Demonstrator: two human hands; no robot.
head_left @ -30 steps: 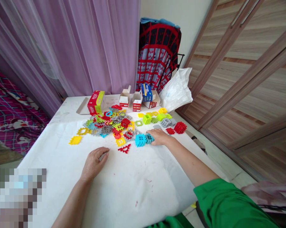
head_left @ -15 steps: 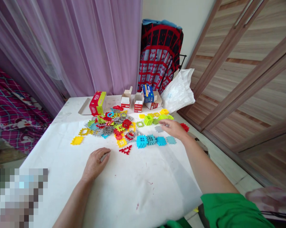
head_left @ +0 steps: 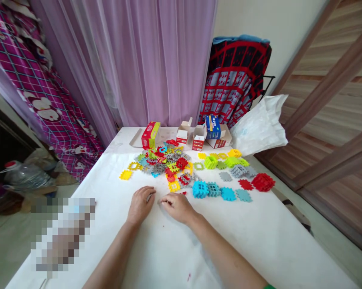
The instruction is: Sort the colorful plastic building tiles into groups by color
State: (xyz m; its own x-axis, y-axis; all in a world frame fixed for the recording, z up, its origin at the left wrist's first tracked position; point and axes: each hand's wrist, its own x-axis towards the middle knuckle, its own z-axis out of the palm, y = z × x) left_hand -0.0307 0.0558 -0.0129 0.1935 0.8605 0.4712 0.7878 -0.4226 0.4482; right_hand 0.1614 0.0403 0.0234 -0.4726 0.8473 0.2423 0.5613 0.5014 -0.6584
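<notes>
On the head feed I count two bare hands, both resting on the white-covered table (head_left: 247, 241). The left hand (head_left: 140, 205) has its fingers (head_left: 149, 192) curled inward, with a small grey sliver at the tips that is too small to make out, so I cannot tell whether it holds anything. The right hand (head_left: 176, 208) sits just beside it, its fingers (head_left: 165, 202) narrowly curled with the tips at the table, and I cannot tell if anything is in them. Just ahead of both hands lies a heap of plastic waffle blocks (head_left: 165, 162), mixed colours, too tangled for me to count. To its right I count four blue and teal blocks (head_left: 221, 192) in a row, two red blocks (head_left: 257, 182), three grey blocks (head_left: 237, 171), four green blocks (head_left: 225, 162) and at least three yellow blocks (head_left: 222, 155). One lone yellow block (head_left: 126, 174) lies left of the heap. Behind all this stand five cardboard boxes (head_left: 199, 142), with a white plastic bag (head_left: 259, 126) beside them
</notes>
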